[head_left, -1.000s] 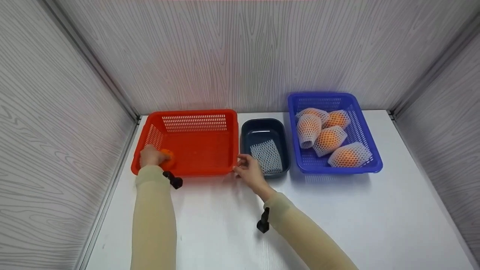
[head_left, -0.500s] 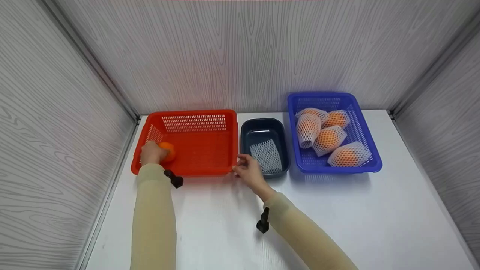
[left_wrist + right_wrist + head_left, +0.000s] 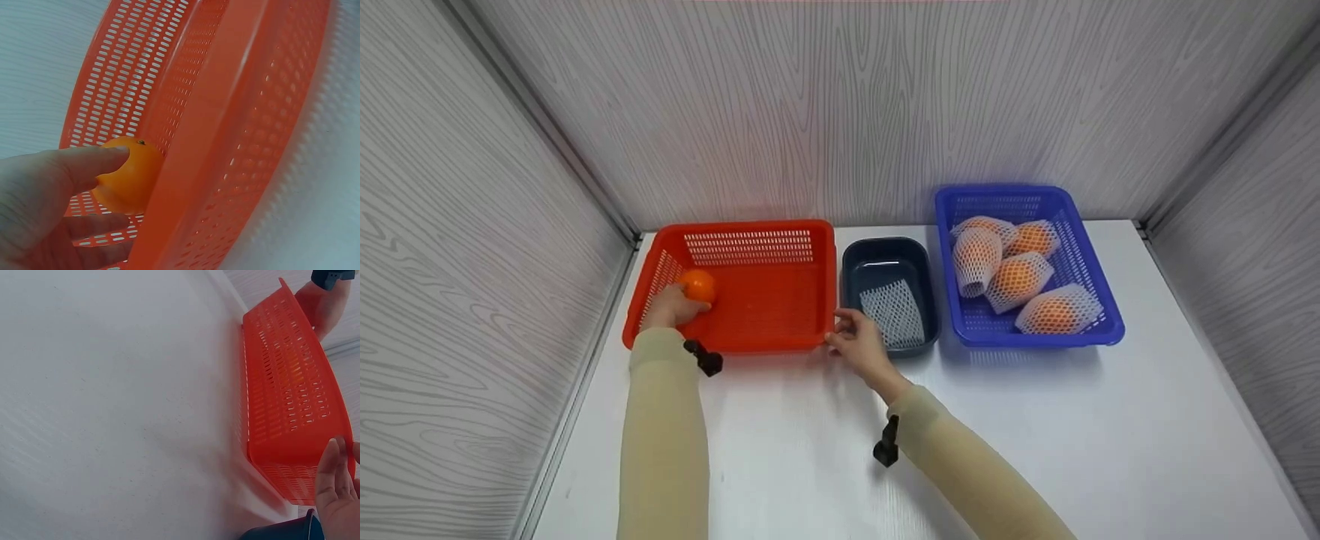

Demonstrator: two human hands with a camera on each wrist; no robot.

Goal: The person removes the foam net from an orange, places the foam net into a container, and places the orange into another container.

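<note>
A bare orange [image 3: 699, 286] lies inside the red plastic basket [image 3: 765, 341], toward its left end. My left hand [image 3: 671, 306] reaches into that basket beside the fruit, fingers spread and fairly straight. In the left wrist view, the thumb overlaps the orange [image 3: 132, 183], while two lower fingers extend below it; contact is hard to judge. My right hand [image 3: 861, 341] holds the basket's front right corner at the rim. Seen from the right wrist, its fingers [image 3: 328, 472] lie along the outer wall of the basket [image 3: 287, 382].
Right of the red basket stands a dark blue-grey tray [image 3: 926, 300] with a white foam net sleeve [image 3: 894, 313] in it. Farther right, a blue basket [image 3: 1080, 225] bears several oranges in foam nets [image 3: 1020, 279]. Panelled walls [image 3: 840, 112] enclose the white table [image 3: 795, 450].
The orange has shifted away from me, toward the back of the red basket. My left fingers have spread, showing more of the fruit. My right hand stays at the corner.
</note>
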